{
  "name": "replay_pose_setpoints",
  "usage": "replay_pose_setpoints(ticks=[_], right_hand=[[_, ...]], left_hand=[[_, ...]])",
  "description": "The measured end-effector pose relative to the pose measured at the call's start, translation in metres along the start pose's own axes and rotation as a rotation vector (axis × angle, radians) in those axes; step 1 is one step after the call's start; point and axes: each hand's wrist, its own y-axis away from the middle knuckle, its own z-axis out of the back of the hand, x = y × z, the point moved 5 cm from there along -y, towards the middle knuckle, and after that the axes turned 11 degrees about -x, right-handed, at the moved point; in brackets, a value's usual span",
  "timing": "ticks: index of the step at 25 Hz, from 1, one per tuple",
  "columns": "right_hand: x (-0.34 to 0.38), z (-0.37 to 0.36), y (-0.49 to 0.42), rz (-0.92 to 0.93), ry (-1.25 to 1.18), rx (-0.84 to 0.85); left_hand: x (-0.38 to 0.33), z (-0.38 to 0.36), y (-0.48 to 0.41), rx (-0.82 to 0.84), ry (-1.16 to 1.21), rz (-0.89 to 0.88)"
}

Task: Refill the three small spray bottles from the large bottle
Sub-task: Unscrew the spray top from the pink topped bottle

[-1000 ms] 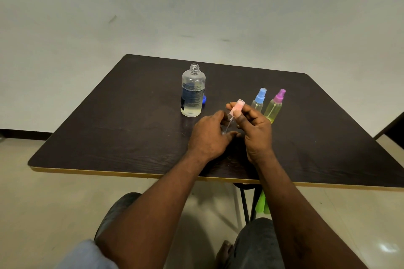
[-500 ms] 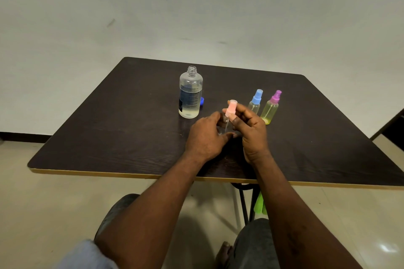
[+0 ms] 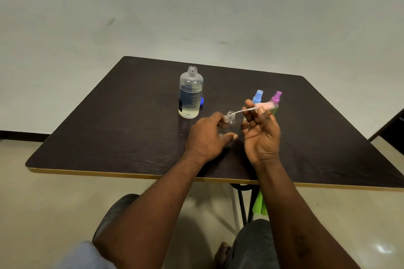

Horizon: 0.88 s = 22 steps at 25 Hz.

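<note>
The large clear bottle (image 3: pixel 190 94) stands uncapped on the dark table (image 3: pixel 122 120), a little liquid at its bottom. Its blue cap (image 3: pixel 202 101) lies just behind it. My left hand (image 3: pixel 207 136) grips a small clear spray bottle (image 3: pixel 229 118), which stands open on the table. My right hand (image 3: pixel 261 135) holds the pink spray head (image 3: pixel 263 107) sideways, its dip tube pointing left, the tip at the small bottle's mouth. Behind my right hand stand two more small bottles with yellowish liquid, one blue-topped (image 3: pixel 258 96), one purple-topped (image 3: pixel 276 98).
The table's near edge (image 3: pixel 131 174) has a light trim and runs just past my wrists. A black table leg (image 3: pixel 241 201) and a green object (image 3: pixel 259 204) sit under it. A dark furniture corner (image 3: pixel 391 124) shows at the right. My knees are below.
My right hand has lifted the pink spray head out of the small bottle and tipped it sideways to the right. My left hand still holds the small bottle.
</note>
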Motion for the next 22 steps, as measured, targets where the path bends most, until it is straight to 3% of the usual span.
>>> replay_pose_setpoints(ticks=[3,5,9,15,18,22], right_hand=[[0.015,0.008,-0.008,-0.028,-0.207,-0.108],[0.034,0.008,-0.019,0.072,-0.087,-0.165],[0.064,-0.02,-0.037,0.464,0.879,-0.079],[0.039,-0.088,-0.049,0.814,2.067,0.383],[0.011,-0.117,-0.042,1.044,2.456,0.616],[-0.016,-0.138,-0.04,1.132,2.682,0.755]], left_hand=[[0.0,0.0,0.001,0.002,0.015,0.009],[0.001,0.001,0.001,-0.018,0.012,0.012],[0.007,0.01,0.001,-0.165,-0.008,0.064],[0.014,0.016,0.0,-0.264,-0.027,0.155],[0.014,0.016,0.001,-0.252,-0.021,0.177],[0.013,0.017,0.0,-0.234,-0.02,0.196]])
